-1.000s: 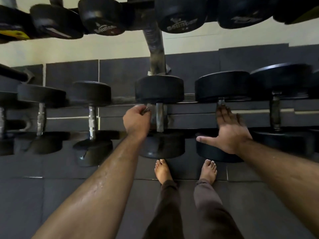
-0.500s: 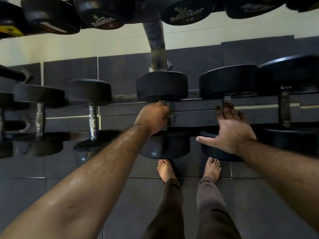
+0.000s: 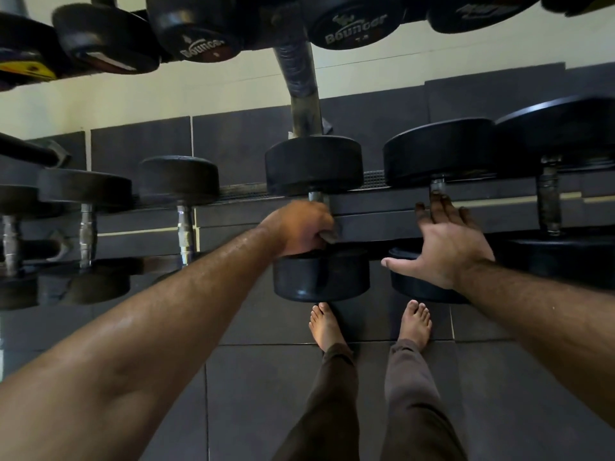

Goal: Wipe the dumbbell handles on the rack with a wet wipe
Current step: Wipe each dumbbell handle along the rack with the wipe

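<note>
Black dumbbells with steel handles lie in a row on the lower rack rail (image 3: 376, 221). My left hand (image 3: 299, 227) grips the handle of the middle dumbbell (image 3: 314, 164), fingers curled round it; a grey corner of the wet wipe (image 3: 331, 237) shows under the fingers. Only the top of that handle (image 3: 315, 196) is visible. My right hand (image 3: 446, 244) lies flat with fingers straight over the handle of the neighbouring dumbbell (image 3: 439, 151) on the right, hiding most of it.
More dumbbells (image 3: 179, 181) sit to the left and one (image 3: 552, 134) to the right on the same rail. An upper tier of Bouncer dumbbells (image 3: 352, 24) hangs overhead, with a rack post (image 3: 301, 91) behind. My bare feet (image 3: 326, 324) stand on dark floor mats.
My left hand moved right from beside the middle handle and closed round it with the wipe. The right hand stayed flat on the neighbouring dumbbell. The view shifted slightly.
</note>
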The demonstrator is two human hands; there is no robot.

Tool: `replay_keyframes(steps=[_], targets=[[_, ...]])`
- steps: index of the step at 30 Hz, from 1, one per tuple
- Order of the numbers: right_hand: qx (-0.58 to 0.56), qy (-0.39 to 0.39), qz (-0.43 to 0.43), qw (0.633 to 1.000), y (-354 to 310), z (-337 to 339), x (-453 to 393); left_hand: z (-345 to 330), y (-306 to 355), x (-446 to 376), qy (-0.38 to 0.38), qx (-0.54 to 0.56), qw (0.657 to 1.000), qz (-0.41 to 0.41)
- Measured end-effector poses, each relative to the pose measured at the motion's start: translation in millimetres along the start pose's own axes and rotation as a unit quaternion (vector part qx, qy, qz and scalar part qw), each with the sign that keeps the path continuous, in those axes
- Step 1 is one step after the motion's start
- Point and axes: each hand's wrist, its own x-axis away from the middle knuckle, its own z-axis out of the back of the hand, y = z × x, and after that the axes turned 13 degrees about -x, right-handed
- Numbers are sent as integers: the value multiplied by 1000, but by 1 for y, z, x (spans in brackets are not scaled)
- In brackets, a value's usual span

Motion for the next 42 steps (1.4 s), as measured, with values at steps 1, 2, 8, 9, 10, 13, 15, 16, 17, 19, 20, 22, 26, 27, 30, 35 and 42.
replay_keyframes(steps=[1,2,8,9,10,13,15,16,17,19,20,22,26,27,30,35,42], targets=[[2,-3,1,1000,0,1,0,1,-3,-2,47,9,999,22],[4,-6,2,1000,-1,1,0,4,-2,-3,80,9,995,50],[3,8,7,1000,1,0,0,-1,16,-12,-24,-8,997,68],[3,10,10,1000,1,0,1,-2,13,-9,-40,30,997,61],[4,15,13,1000,1,-1,1,-1,10,-6,-51,62,994,68],[7,31,19,999,2,-2,1,4,4,-6,5,112,987,117],[4,39,20,999,2,-2,2,6,4,-11,53,99,982,149],[2,43,20,999,2,-3,2,6,7,-13,61,87,981,161],[1,47,20,999,2,-3,2,5,9,-15,59,77,982,164],[1,53,20,998,2,-3,2,-2,13,-17,49,74,983,159],[1,54,21,998,2,-3,2,-5,14,-16,49,81,983,157],[0,59,24,998,2,-3,3,-4,13,-15,50,125,976,170],[-3,62,26,998,2,-4,5,-6,6,-18,105,161,958,213],[-5,63,26,998,3,-5,6,-8,10,-17,100,116,967,204],[-17,70,29,997,4,-6,5,-14,21,-16,75,54,982,166],[-22,104,41,994,6,-12,8,-4,23,1,72,151,976,140],[-40,103,42,993,12,-17,11,-13,32,-11,109,48,960,255]])
